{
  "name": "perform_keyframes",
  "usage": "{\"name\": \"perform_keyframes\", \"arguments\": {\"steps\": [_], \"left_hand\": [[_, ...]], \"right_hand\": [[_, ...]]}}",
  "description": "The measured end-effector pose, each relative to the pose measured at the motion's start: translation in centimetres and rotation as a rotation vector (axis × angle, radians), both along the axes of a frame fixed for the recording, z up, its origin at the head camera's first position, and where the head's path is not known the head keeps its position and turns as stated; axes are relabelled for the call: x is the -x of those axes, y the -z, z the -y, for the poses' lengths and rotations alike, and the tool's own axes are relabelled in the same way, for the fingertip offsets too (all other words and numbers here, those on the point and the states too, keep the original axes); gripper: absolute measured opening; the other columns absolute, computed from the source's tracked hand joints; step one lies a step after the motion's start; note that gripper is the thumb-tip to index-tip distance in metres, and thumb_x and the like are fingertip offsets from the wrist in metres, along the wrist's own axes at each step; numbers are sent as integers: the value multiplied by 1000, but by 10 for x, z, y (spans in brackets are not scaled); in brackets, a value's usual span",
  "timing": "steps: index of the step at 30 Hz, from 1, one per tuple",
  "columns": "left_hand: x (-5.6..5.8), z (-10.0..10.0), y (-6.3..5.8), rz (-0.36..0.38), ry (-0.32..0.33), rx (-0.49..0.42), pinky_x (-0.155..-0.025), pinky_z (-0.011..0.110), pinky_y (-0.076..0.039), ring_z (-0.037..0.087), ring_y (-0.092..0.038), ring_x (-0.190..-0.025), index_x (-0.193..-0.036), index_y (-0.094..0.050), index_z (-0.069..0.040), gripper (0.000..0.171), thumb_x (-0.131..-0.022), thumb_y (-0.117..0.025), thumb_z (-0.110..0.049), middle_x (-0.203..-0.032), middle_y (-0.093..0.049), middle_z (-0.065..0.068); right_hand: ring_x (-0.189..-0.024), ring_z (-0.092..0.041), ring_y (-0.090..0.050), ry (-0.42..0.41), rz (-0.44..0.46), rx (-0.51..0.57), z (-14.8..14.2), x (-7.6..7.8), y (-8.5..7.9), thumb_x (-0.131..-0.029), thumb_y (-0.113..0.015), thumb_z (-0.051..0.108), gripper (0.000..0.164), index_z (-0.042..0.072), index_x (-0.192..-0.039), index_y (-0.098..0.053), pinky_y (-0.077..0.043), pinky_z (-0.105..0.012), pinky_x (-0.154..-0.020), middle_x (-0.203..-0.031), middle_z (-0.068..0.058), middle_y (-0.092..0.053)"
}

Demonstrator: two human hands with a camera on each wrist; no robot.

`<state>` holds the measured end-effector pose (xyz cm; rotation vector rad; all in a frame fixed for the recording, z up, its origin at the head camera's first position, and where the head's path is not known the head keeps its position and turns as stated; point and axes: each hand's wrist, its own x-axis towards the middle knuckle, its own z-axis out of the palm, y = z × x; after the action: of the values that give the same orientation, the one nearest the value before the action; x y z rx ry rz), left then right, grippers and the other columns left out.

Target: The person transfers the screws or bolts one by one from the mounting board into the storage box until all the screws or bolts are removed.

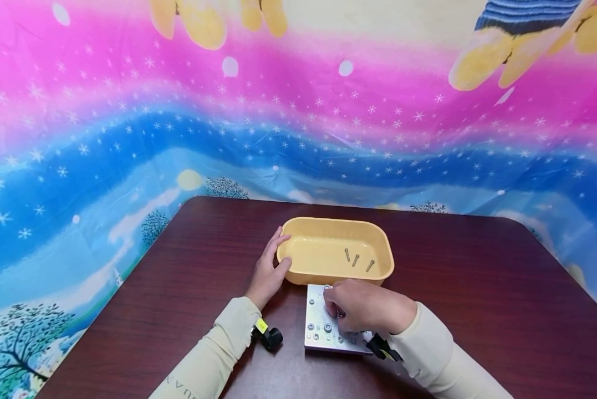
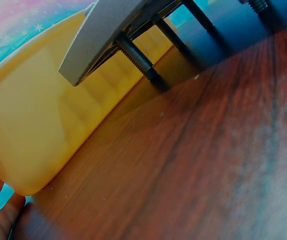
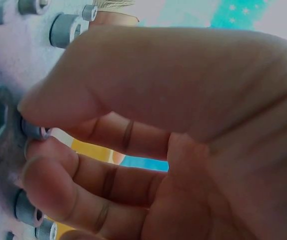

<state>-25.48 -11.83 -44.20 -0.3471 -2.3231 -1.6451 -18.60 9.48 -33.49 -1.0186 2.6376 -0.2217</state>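
Observation:
My right hand [image 1: 368, 306] is over a silvery metal plate [image 1: 316, 313] fitted with several socket head screws of different sizes. In the right wrist view its thumb and fingertips pinch the head of a small socket head screw [image 3: 35, 130] seated in the plate. Threaded shanks [image 2: 136, 57] stick out beneath the plate in the left wrist view. My left hand [image 1: 270, 271] grips the left end of a yellow plastic bin [image 1: 328, 277], fingers and thumb at the rim. Three loose screws [image 1: 356, 260] lie on the right side of the bin's floor.
Both things stand on a dark reddish-brown wooden table [image 1: 478, 288], the bin directly behind the plate. A colourful printed cloth [image 1: 298, 122] hangs behind the table. A black wrist camera [image 1: 272, 338] sits on the left wrist, close to the plate's left side.

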Motion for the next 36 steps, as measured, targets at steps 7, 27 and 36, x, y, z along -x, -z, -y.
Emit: {"name": "perform_keyframes", "arguments": {"steps": [7,27,36], "left_hand": [[0,0,-1,2,-5,0,-114,43,-23,9,-21,-143,-140,-49,-13,49,-91,-55,-11,-155,-25,-16],[-1,0,-1,-1,10,-15,-114,45,-23,9,-21,-143,-140,-49,-14,49,-92,-55,-8,-154,-25,-18],[0,-1,0,3,7,-14,-114,43,-23,8,-21,-143,-140,-49,-13,49,-92,-54,-9,-155,-25,-18]], "right_hand": [[-59,-8,-45,-7,-17,17,0,-1,0,-72,-71,4,23,19,-74,-55,-39,-23,-57,-66,8,-50],[-58,-7,-44,-18,-49,31,-1,-1,1,-72,-69,3,22,19,-74,-53,-39,-22,-54,-66,9,-48],[-57,-7,-44,-12,-34,30,-1,1,0,-74,-69,4,21,19,-75,-54,-40,-22,-54,-66,9,-48]]}}
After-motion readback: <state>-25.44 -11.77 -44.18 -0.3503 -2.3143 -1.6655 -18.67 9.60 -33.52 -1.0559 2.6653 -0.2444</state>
